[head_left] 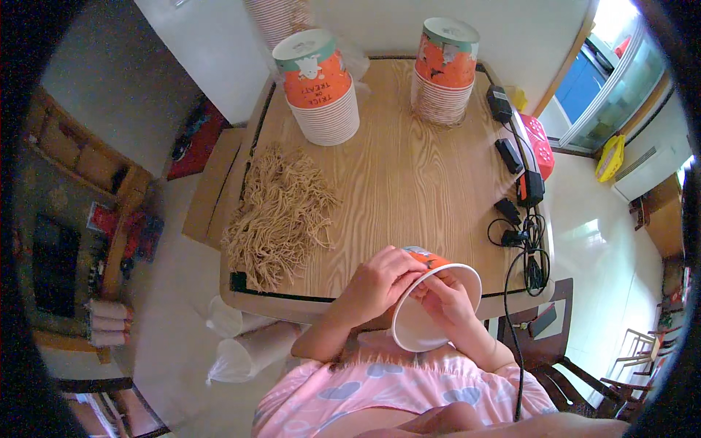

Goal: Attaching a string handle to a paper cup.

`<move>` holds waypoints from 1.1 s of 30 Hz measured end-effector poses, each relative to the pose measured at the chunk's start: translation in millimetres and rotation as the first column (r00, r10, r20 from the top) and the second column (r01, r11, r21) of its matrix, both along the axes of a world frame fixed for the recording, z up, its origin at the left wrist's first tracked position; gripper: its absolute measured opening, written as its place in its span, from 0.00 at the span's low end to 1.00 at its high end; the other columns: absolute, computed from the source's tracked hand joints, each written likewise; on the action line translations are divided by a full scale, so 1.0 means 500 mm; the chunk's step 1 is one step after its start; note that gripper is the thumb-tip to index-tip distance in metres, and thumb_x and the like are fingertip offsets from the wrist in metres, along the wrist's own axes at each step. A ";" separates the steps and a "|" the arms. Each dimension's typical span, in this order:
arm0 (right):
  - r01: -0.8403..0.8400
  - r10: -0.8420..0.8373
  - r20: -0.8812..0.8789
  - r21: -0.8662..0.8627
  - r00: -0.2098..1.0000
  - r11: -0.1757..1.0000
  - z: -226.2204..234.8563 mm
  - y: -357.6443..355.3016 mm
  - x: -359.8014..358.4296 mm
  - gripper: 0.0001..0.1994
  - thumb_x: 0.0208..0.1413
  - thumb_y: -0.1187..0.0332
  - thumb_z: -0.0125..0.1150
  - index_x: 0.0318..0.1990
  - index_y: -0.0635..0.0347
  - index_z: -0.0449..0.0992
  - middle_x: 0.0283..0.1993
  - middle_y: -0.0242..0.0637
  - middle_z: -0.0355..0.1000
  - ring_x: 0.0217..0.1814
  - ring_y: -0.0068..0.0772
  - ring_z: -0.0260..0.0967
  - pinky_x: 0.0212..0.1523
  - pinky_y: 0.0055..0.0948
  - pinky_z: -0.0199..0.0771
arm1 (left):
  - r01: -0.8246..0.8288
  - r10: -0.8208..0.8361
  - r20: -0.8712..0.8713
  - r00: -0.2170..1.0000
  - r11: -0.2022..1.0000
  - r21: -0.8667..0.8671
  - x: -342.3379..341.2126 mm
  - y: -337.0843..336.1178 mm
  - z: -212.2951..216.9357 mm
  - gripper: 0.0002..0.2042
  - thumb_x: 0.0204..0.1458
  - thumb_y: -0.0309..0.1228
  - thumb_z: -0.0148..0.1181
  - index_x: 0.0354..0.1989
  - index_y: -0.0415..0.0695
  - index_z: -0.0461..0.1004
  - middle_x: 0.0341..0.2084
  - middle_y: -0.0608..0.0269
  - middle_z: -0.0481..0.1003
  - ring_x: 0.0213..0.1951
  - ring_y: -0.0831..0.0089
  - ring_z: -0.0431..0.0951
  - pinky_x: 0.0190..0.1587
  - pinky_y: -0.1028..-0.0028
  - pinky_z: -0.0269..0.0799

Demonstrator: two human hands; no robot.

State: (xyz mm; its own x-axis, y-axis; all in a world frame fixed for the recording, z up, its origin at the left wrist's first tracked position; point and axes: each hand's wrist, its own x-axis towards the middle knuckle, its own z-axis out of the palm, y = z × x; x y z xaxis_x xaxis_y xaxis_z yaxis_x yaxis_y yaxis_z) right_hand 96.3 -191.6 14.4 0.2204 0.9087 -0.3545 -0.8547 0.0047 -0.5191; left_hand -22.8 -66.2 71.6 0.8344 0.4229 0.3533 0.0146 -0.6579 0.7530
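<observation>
A paper bucket (418,334), white inside with an orange printed outside, is tipped at the table's near edge with its mouth toward me. My left hand (383,283) is closed on its wall near the rim, fingertips pinched by the orange print. Inside the mouth is my right hand (454,303), its fingers bent and pressed together close to the left fingertips. Whatever lies between those right fingers is too small to make out. Left of the hands, a loose heap of tan cords (281,215) lies on the wooden table (380,182).
Upside-down bucket stacks stand far left (325,109) and far right (445,73), with another stack (274,22) behind. Black adapters and coiled cables (537,252) line the table's right side. A phone (542,321) lies on a dark chair. Plastic-wrapped stacks (252,358) rest on the floor.
</observation>
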 end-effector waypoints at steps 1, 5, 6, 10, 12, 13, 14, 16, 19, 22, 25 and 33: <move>0.005 -0.005 0.037 -0.008 0.999 1.000 0.007 0.003 -0.002 0.10 0.56 0.72 0.53 0.45 0.65 0.69 0.37 0.36 0.70 0.37 0.26 0.68 0.39 0.24 0.70 | -0.002 0.002 0.000 1.000 1.000 -0.001 0.001 0.002 0.000 0.08 0.47 0.28 0.58 0.37 0.42 0.72 0.30 0.57 0.73 0.36 0.61 0.73 0.39 0.67 0.69; -0.058 0.055 0.125 0.021 0.991 0.998 0.036 0.022 0.017 0.11 0.57 0.72 0.50 0.46 0.67 0.68 0.33 0.32 0.67 0.33 0.23 0.64 0.36 0.21 0.65 | -0.107 0.102 -0.051 0.994 0.989 -0.104 0.013 0.017 0.008 0.03 0.51 0.26 0.54 0.32 0.41 0.70 0.29 0.56 0.73 0.31 0.61 0.74 0.34 0.69 0.70; -0.076 0.071 0.160 0.025 0.985 0.997 0.057 0.030 0.024 0.12 0.57 0.72 0.50 0.47 0.66 0.67 0.33 0.32 0.66 0.33 0.23 0.64 0.36 0.21 0.65 | -0.196 0.182 -0.090 0.979 0.963 -0.184 0.017 0.023 0.012 0.03 0.52 0.26 0.53 0.31 0.41 0.69 0.27 0.56 0.72 0.29 0.61 0.74 0.33 0.69 0.70; -0.098 0.052 0.683 0.029 0.728 0.995 0.079 0.045 0.039 0.12 0.55 0.75 0.52 0.48 0.64 0.67 0.32 0.30 0.66 0.35 0.22 0.65 0.39 0.22 0.66 | -0.179 0.171 -0.054 0.984 0.924 -0.339 0.024 0.067 0.002 0.06 0.53 0.28 0.50 0.34 0.38 0.65 0.21 0.52 0.73 0.23 0.56 0.74 0.25 0.65 0.68; -0.028 -0.062 0.990 0.066 0.130 0.997 0.105 0.054 0.033 0.12 0.51 0.78 0.55 0.44 0.62 0.70 0.31 0.34 0.69 0.36 0.29 0.68 0.40 0.27 0.68 | -0.198 0.139 -0.184 0.973 0.912 -0.359 0.023 0.077 0.023 0.05 0.56 0.28 0.47 0.35 0.39 0.64 0.21 0.52 0.73 0.23 0.65 0.76 0.25 0.69 0.69; -0.059 -0.106 0.994 0.107 0.030 0.992 0.114 0.064 0.027 0.10 0.50 0.80 0.54 0.41 0.63 0.71 0.32 0.37 0.70 0.37 0.32 0.69 0.39 0.27 0.69 | -0.175 0.059 -0.237 0.970 0.844 -0.507 0.026 0.083 0.031 0.04 0.57 0.29 0.46 0.35 0.41 0.62 0.24 0.54 0.74 0.25 0.71 0.75 0.25 0.74 0.68; -0.093 -0.152 0.986 0.146 -0.068 0.985 0.119 0.072 0.022 0.08 0.49 0.81 0.53 0.38 0.63 0.71 0.33 0.40 0.70 0.37 0.34 0.70 0.39 0.28 0.70 | -0.160 -0.030 -0.275 0.961 0.750 -0.642 0.027 0.086 0.033 0.04 0.59 0.29 0.44 0.36 0.43 0.60 0.27 0.57 0.74 0.26 0.78 0.74 0.26 0.79 0.67; -0.237 -0.181 0.961 0.131 -0.208 0.963 0.124 0.083 0.006 0.09 0.47 0.80 0.56 0.37 0.61 0.72 0.34 0.41 0.71 0.38 0.43 0.69 0.40 0.33 0.69 | -0.072 -0.045 -0.146 0.988 0.711 -0.700 0.035 0.103 -0.036 0.04 0.59 0.30 0.43 0.37 0.44 0.60 0.27 0.56 0.74 0.26 0.77 0.74 0.25 0.78 0.68; -0.389 -0.241 0.919 0.107 -0.313 0.915 0.132 0.092 -0.004 0.09 0.47 0.78 0.57 0.38 0.60 0.72 0.35 0.40 0.71 0.40 0.45 0.69 0.40 0.37 0.69 | 0.035 -0.095 -0.021 0.995 0.546 -0.837 0.037 0.119 -0.048 0.04 0.58 0.30 0.43 0.37 0.45 0.60 0.26 0.56 0.74 0.24 0.73 0.74 0.24 0.76 0.69; -0.447 -0.213 0.919 0.046 -0.332 0.893 0.152 0.090 0.016 0.10 0.46 0.73 0.58 0.39 0.58 0.72 0.40 0.41 0.69 0.44 0.46 0.68 0.43 0.39 0.69 | 0.101 -0.040 0.095 0.995 0.207 -0.973 0.031 0.135 -0.047 0.06 0.57 0.33 0.47 0.35 0.46 0.61 0.20 0.65 0.69 0.19 0.80 0.67 0.21 0.81 0.64; -0.225 -0.215 0.937 0.155 -0.277 0.962 0.176 0.116 0.042 0.06 0.46 0.75 0.58 0.34 0.61 0.74 0.34 0.39 0.71 0.38 0.42 0.69 0.38 0.34 0.69 | 0.126 -0.009 0.128 0.992 0.250 -0.960 0.008 0.174 -0.062 0.05 0.56 0.32 0.49 0.35 0.45 0.63 0.16 0.70 0.66 0.15 0.82 0.63 0.14 0.80 0.59; -0.440 0.419 0.845 -0.254 0.333 0.861 0.036 0.262 0.194 0.10 0.56 0.66 0.54 0.34 0.65 0.75 0.29 0.29 0.72 0.31 0.18 0.65 0.34 0.19 0.66 | -0.024 0.103 0.031 0.994 0.489 -0.872 0.098 0.167 -0.153 0.04 0.57 0.30 0.50 0.35 0.43 0.65 0.17 0.76 0.64 0.17 0.87 0.60 0.17 0.83 0.55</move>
